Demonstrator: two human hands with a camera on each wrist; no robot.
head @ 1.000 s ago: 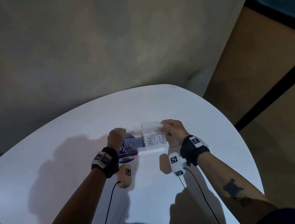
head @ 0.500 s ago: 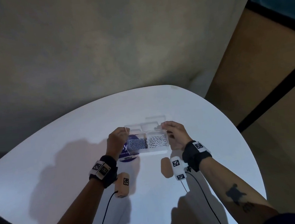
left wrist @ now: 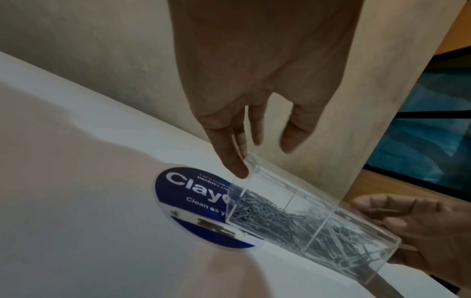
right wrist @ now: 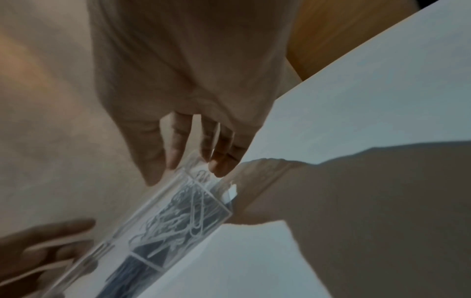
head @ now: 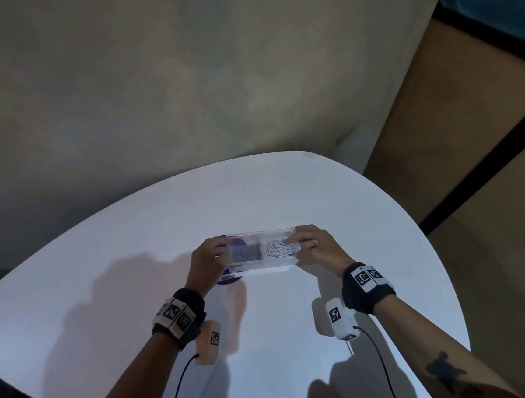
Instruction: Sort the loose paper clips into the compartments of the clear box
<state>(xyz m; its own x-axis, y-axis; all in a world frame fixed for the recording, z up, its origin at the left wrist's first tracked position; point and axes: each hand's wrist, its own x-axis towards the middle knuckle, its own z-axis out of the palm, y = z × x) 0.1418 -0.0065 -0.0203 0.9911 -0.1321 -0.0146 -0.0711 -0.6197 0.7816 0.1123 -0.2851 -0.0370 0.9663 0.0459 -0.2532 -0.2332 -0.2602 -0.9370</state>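
Both hands, left hand (head: pixel 208 260) and right hand (head: pixel 318 249), pinch the clear box (head: pixel 261 249) by its ends, probably light, stiff, slick plastic, paper clips (left wrist: pixel 275 217) shifting inside.

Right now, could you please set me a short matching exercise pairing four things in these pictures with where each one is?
Things:
1. left hand
2. right hand
3. darker small paper clips
4. round blue sticker

Places:
A. flat on the white table, partly under the clear box
B. at the box's right end
C. in the box's left compartment
D. at the box's left end

Pairs: 1-D, 2-B, 3-C, 4-A
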